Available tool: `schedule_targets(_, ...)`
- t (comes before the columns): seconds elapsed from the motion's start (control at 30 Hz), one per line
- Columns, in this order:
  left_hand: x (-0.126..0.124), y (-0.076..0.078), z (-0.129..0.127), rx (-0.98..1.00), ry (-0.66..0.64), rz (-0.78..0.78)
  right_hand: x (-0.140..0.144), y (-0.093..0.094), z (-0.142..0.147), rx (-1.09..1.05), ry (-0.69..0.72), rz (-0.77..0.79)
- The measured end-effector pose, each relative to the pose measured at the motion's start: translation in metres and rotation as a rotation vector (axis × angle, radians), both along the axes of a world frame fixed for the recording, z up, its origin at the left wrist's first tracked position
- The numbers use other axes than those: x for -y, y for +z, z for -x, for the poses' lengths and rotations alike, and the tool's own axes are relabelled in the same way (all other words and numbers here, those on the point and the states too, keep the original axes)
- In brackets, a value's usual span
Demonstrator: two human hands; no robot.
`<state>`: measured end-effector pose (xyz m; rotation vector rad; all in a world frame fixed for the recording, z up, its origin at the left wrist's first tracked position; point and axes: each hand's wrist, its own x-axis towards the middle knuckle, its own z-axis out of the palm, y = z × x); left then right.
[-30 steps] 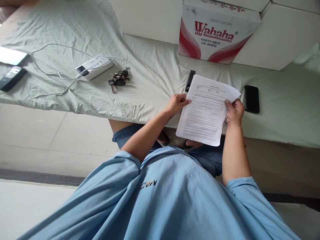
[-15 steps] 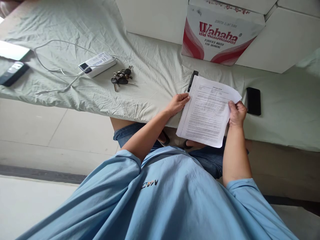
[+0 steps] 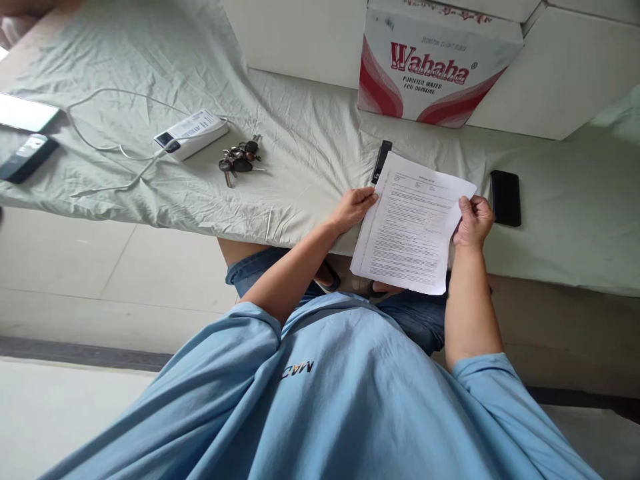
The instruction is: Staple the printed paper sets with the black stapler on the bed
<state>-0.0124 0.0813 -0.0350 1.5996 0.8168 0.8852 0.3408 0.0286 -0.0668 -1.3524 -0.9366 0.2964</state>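
A stack of printed paper sheets [image 3: 410, 233] is held up over the front edge of the cloth-covered surface. My left hand [image 3: 354, 208] pinches its left edge, the thumb on top. On the upper right edge, my right hand [image 3: 474, 219] grips the sheets between thumb and curled fingers. Behind the upper left corner of the stack lies a black object [image 3: 382, 161], partly covered by the paper, so its kind is unclear. Just right of my right hand, a black smartphone [image 3: 505, 198] rests face up on the cloth.
A Wahaha water carton [image 3: 435, 73] stands at the back between white boxes [image 3: 300, 40]. Left of my hands lie a bunch of keys [image 3: 241, 160], a white power bank [image 3: 193, 135] with a cable, and a dark device [image 3: 29, 159]. A pale green cloth [image 3: 300, 160] covers the surface.
The upper right corner of the sheets, curled up before, now lies flatter, and my right hand has shifted slightly up and left along the edge. My left hand keeps its hold.
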Motion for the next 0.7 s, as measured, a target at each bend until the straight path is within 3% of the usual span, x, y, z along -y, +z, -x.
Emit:
schedule_targets(0.27, 0.0012, 0.001, -0.0001, -0.048, -0.015, -0.091, 0.0068, 0.0076, -0.0067, 0.144, -0.033, 0.098)
schedule_targets(0.7, 0.0021, 0.0024, -0.0006, -0.103, -0.017, -0.111, 0.0054, 0.0068, 0.0002, 0.08, 0.003, 0.09)
